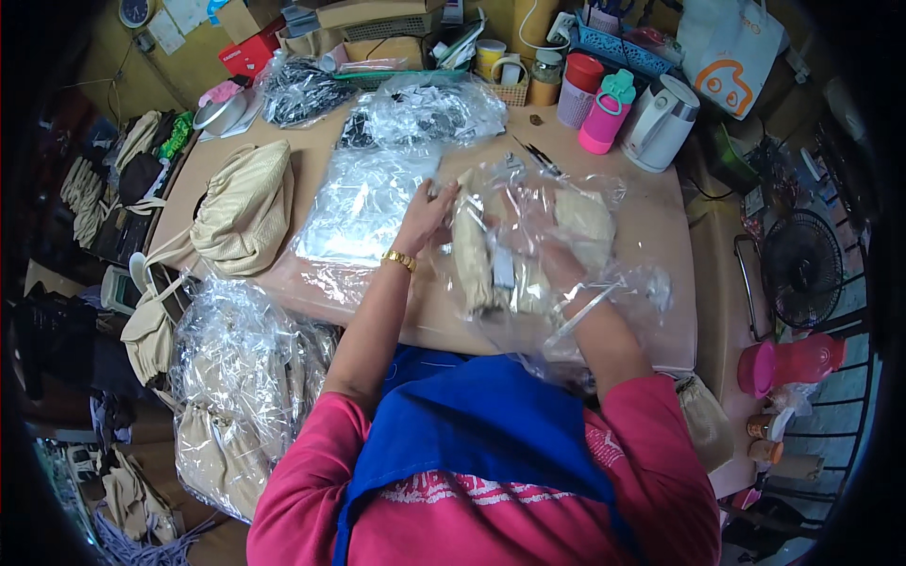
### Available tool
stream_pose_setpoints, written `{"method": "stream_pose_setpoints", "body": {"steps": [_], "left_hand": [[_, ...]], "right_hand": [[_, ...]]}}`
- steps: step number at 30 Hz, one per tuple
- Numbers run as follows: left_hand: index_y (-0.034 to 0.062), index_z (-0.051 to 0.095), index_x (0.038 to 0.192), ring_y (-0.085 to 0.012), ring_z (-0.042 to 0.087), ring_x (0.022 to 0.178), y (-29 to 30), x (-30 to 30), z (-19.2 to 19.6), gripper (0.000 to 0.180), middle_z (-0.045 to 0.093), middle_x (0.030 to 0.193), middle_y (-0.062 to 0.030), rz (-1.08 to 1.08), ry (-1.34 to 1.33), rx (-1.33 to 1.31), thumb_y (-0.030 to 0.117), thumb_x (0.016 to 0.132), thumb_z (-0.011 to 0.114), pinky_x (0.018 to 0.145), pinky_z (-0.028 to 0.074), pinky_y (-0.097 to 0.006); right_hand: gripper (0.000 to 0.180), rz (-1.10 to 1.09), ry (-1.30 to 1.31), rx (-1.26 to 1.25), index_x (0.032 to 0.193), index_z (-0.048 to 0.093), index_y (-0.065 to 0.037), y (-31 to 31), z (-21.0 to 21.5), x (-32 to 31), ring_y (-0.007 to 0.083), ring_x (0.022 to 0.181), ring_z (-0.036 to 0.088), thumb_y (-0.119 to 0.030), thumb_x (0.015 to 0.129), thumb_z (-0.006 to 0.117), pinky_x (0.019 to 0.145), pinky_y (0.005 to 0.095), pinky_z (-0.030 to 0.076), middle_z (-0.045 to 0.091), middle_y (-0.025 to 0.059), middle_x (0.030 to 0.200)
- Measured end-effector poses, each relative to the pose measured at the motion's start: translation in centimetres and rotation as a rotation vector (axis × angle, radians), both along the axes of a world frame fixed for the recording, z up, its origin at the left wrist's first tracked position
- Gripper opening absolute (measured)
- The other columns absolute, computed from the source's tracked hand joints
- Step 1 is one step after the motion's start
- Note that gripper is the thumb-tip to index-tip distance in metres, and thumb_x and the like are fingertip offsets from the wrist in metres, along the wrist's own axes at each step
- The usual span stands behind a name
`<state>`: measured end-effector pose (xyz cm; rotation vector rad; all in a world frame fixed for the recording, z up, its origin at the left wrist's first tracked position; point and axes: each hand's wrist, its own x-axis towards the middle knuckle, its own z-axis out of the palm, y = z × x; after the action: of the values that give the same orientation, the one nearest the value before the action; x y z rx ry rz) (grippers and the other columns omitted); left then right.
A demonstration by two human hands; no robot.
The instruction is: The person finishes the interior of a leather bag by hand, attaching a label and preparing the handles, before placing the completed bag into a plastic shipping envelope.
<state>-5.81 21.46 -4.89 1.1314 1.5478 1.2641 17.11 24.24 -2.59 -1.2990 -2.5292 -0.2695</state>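
A beige fabric bag (469, 255) lies inside a clear plastic bag (604, 283) on the table in front of me. A small pale tag (504, 268) shows at its middle. My right hand (557, 259) reaches into the plastic; glare and blur over it hide its fingers. My left hand (429, 217), a gold watch at the wrist, is at the bag's left side with fingers apart, the fingertips by its upper left edge. Left of that hand lies a stack of flat clear plastic bags (363, 203). Another beige drawstring bag (247, 208) sits farther left.
Plastic-wrapped beige bags (236, 377) hang or stand at the table's left front. A pink bottle (604, 123), a white electric kettle (661, 123) and a red-lidded tumbler (578, 90) line the back right. Thin dark tools (540, 158) lie behind the bag. A black fan (802, 267) stands right.
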Motion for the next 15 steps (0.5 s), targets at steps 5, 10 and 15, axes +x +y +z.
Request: {"method": "stream_pose_setpoints", "body": {"steps": [5,10,15], "left_hand": [[-0.0019,0.068,0.094,-0.0061,0.052,0.054,-2.4,-1.0,1.0,0.033,0.063,0.070,0.0007,0.025,0.110,-0.011,0.028,0.083,0.077,0.050,0.042,-0.024],[0.0023,0.068,0.094,-0.0121,0.057,0.064,-4.4,-6.7,3.4,0.021,0.068,0.080,-0.0054,0.213,0.260,0.143,0.018,0.083,0.075,0.058,0.047,-0.028],[0.0048,0.067,0.109,-0.0278,0.067,0.081,-1.8,-3.8,9.8,0.032,0.068,0.103,-0.0128,0.144,0.636,0.472,0.017,0.081,0.075,0.075,0.053,-0.037]], "right_hand": [[0.054,0.177,0.234,-0.045,0.132,0.053,-0.004,-3.0,-0.9,1.4,0.0370,0.133,0.037,-0.042,0.093,0.052,0.112,0.0561,0.020,0.048,0.0177,0.137],[0.048,0.090,0.294,0.025,0.122,0.058,-0.002,-1.4,-1.7,1.1,0.0347,0.122,0.047,-0.034,0.087,0.057,0.104,0.0529,0.030,0.053,0.0197,0.127],[0.045,0.292,0.213,0.183,0.111,0.063,-0.004,-0.6,-4.6,-0.4,0.0341,0.116,0.048,-0.035,0.079,0.061,0.098,0.0502,0.033,0.055,0.0196,0.118]]}}
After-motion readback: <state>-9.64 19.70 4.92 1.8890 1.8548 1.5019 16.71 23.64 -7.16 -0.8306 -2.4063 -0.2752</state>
